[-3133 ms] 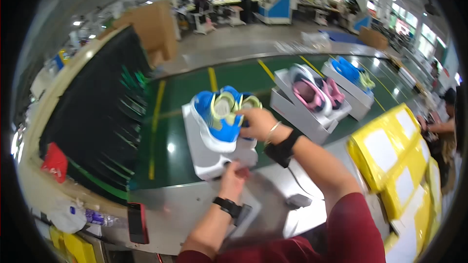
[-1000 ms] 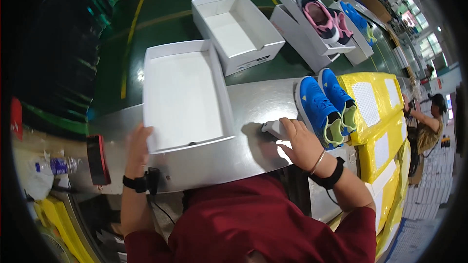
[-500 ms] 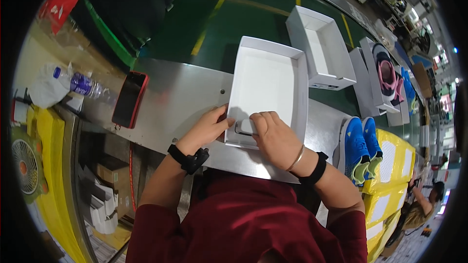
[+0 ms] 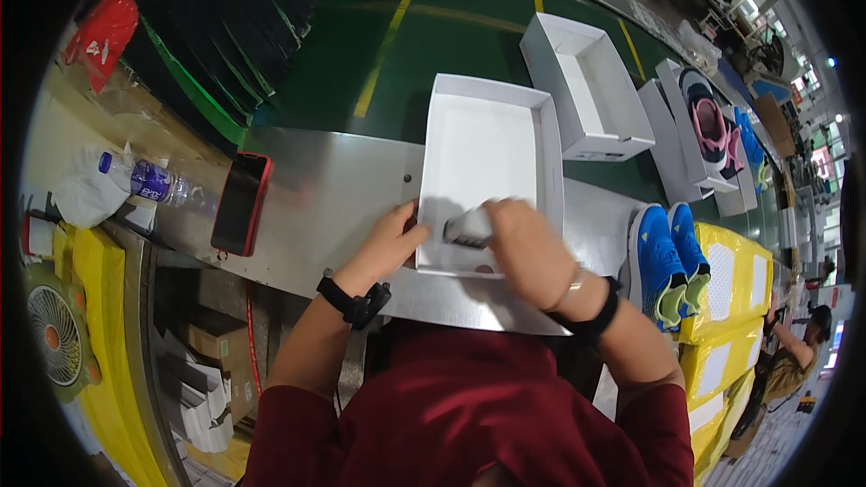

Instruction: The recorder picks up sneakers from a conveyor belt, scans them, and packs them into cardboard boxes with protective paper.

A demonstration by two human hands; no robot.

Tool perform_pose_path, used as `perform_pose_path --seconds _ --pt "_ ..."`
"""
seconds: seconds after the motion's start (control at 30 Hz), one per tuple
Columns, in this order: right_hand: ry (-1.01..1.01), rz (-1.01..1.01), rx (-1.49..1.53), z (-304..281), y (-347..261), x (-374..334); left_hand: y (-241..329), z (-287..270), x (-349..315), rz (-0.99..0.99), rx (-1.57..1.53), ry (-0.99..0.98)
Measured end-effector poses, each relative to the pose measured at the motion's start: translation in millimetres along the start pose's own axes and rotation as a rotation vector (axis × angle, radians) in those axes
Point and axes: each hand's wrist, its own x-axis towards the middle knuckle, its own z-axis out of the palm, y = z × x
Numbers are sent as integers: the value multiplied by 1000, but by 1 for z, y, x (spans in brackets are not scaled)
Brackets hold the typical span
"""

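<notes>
An open white shoe box part (image 4: 492,140), a shallow tray or lid, lies in front of me across the metal table edge. My left hand (image 4: 394,241) is closed on its near left wall, thumb at the inner side and fingers outside. My right hand (image 4: 532,248), partly smeared by motion, holds a small grey-white block with a dark underside (image 4: 469,228) just above the box's inside, near its lower left corner. I cannot tell the block's exact kind. Close to the near wall, a small dark round spot (image 4: 484,269) shows below the block.
A second open white box (image 4: 586,90) stands behind on the green belt (image 4: 379,45). Blue shoes (image 4: 663,257) sit to my right beside yellow-wrapped cartons (image 4: 726,275). Dark-and-pink shoes (image 4: 708,122) rest in a box farther right. To my left lie a red-cased phone (image 4: 241,205) and a bottle (image 4: 149,179).
My right hand has moved slightly right and tilted the grey-white block, showing its dark underside. The dark spot near the wall has come into sight. My left hand keeps its hold.
</notes>
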Motion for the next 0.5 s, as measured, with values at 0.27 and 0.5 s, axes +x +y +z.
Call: perform_pose_path --seconds 0.27,0.5 --pt "198 334 -254 -68 36 -104 -20 2 22 291 602 286" --pt "107 429 -122 -29 66 -140 12 -27 30 167 121 118"
